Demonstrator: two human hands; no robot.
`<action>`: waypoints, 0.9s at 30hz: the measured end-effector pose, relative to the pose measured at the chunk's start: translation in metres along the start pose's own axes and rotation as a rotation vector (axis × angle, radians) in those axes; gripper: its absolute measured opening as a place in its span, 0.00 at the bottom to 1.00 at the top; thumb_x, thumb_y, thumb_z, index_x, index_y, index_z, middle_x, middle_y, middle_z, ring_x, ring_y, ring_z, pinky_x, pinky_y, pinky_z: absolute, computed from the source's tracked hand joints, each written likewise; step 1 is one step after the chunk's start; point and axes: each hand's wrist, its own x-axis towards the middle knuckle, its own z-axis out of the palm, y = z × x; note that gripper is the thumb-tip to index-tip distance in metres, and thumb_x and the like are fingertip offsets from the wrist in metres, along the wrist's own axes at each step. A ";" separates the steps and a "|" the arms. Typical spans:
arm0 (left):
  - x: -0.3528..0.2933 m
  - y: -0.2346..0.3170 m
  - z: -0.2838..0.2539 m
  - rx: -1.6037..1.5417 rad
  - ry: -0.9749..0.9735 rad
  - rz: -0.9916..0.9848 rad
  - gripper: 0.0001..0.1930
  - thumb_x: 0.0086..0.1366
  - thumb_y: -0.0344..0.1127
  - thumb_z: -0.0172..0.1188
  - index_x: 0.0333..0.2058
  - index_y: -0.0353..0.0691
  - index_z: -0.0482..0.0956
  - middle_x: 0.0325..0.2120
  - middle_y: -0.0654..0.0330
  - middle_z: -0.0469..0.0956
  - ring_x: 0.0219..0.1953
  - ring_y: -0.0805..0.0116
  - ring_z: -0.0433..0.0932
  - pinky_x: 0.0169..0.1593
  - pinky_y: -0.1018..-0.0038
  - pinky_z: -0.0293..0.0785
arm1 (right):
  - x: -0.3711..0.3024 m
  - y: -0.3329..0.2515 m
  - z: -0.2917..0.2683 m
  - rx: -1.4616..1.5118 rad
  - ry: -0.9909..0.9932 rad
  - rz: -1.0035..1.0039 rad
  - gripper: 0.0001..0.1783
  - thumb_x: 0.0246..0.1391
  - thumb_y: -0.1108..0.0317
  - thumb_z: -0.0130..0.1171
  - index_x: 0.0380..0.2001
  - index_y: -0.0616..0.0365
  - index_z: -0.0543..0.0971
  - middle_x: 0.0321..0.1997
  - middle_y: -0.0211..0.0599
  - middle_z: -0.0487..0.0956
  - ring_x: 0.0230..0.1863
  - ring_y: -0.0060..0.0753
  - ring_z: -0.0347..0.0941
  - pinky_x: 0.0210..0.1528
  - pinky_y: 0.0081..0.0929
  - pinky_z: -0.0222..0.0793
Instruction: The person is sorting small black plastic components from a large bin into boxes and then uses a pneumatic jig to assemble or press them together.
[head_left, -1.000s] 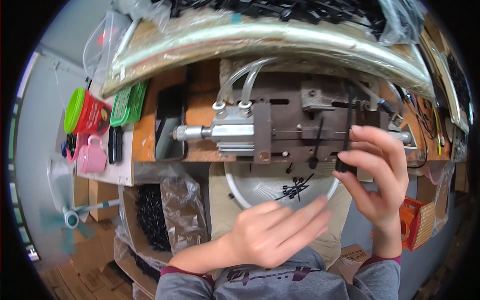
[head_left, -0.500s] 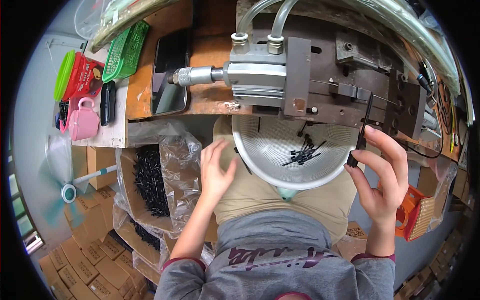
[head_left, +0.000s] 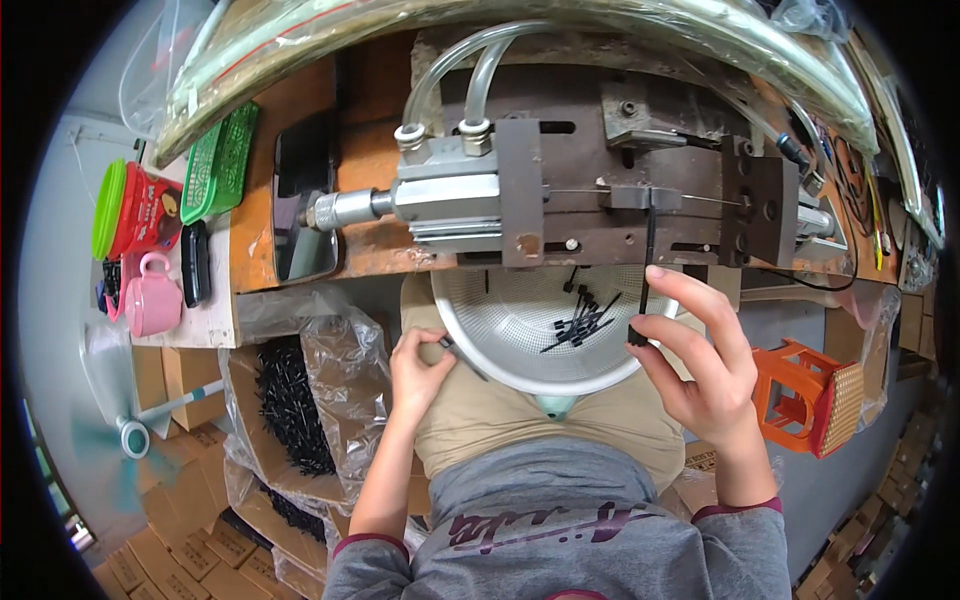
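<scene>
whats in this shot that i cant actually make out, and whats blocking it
All in the head view:
- Part of the black stick: covered by the right hand.
- Whether the left hand grips the dark piece beside it: too small to tell.
- Far side of the white basket: under the machine.
- Blade shapes of the fan: blurred.
- Count of the piled black pieces: tiny and overlapping.

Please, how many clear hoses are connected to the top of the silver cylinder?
2. One clear hose joins the left fitting; the other clear hose joins the right fitting, both on top of the silver cylinder. Neither connection is hidden.
</scene>
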 end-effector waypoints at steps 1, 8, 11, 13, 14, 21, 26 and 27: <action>-0.002 0.011 -0.007 0.023 0.028 -0.026 0.13 0.48 0.23 0.68 0.33 0.34 0.74 0.31 0.54 0.83 0.37 0.62 0.82 0.44 0.69 0.76 | 0.000 0.002 0.000 -0.028 0.013 0.001 0.18 0.35 0.80 0.70 0.35 0.66 0.80 0.54 0.52 0.77 0.50 0.50 0.78 0.48 0.37 0.76; -0.013 0.092 -0.069 -0.015 -0.049 -0.009 0.26 0.52 0.18 0.62 0.52 0.38 0.78 0.36 0.56 0.84 0.36 0.71 0.82 0.45 0.74 0.77 | 0.020 0.008 -0.001 -0.281 -0.045 -0.029 0.12 0.40 0.77 0.61 0.33 0.64 0.77 0.55 0.49 0.79 0.27 0.33 0.77 0.34 0.24 0.75; -0.015 0.125 -0.083 0.065 -0.163 0.259 0.15 0.51 0.19 0.65 0.40 0.36 0.85 0.39 0.57 0.83 0.38 0.70 0.82 0.43 0.77 0.78 | 0.027 0.010 -0.003 -0.382 -0.035 -0.035 0.12 0.39 0.77 0.60 0.32 0.60 0.77 0.56 0.41 0.80 0.16 0.22 0.67 0.23 0.18 0.66; -0.020 0.150 -0.082 -0.136 -0.192 0.249 0.15 0.50 0.21 0.69 0.39 0.34 0.85 0.40 0.53 0.83 0.40 0.68 0.83 0.39 0.78 0.80 | 0.032 0.005 -0.010 -0.383 -0.108 -0.016 0.12 0.40 0.76 0.59 0.32 0.59 0.77 0.56 0.41 0.80 0.15 0.22 0.67 0.22 0.18 0.66; -0.021 0.162 -0.083 -0.203 -0.207 0.261 0.14 0.49 0.21 0.70 0.38 0.33 0.85 0.40 0.52 0.83 0.39 0.67 0.83 0.38 0.78 0.81 | 0.034 0.002 -0.013 -0.386 -0.145 -0.007 0.11 0.40 0.75 0.59 0.32 0.59 0.77 0.56 0.40 0.80 0.15 0.21 0.67 0.22 0.18 0.66; -0.004 0.237 -0.090 -0.375 -0.282 0.553 0.19 0.45 0.25 0.76 0.39 0.34 0.86 0.31 0.54 0.85 0.31 0.68 0.84 0.35 0.78 0.80 | 0.047 -0.001 -0.035 -0.295 -0.214 0.001 0.13 0.43 0.70 0.65 0.35 0.57 0.76 0.52 0.45 0.81 0.22 0.31 0.76 0.27 0.25 0.72; 0.010 0.266 -0.085 -0.359 -0.191 0.685 0.19 0.40 0.30 0.80 0.34 0.37 0.86 0.29 0.58 0.83 0.33 0.69 0.82 0.33 0.77 0.78 | 0.116 0.025 -0.055 -0.138 0.213 -0.109 0.11 0.48 0.71 0.66 0.35 0.59 0.78 0.35 0.42 0.81 0.35 0.45 0.80 0.37 0.35 0.76; 0.011 0.272 -0.081 -0.315 -0.165 0.715 0.18 0.40 0.31 0.81 0.33 0.37 0.86 0.34 0.57 0.82 0.35 0.68 0.82 0.34 0.76 0.79 | 0.134 0.034 -0.060 -0.203 0.288 -0.090 0.11 0.48 0.71 0.66 0.36 0.58 0.78 0.36 0.40 0.81 0.38 0.44 0.79 0.40 0.36 0.74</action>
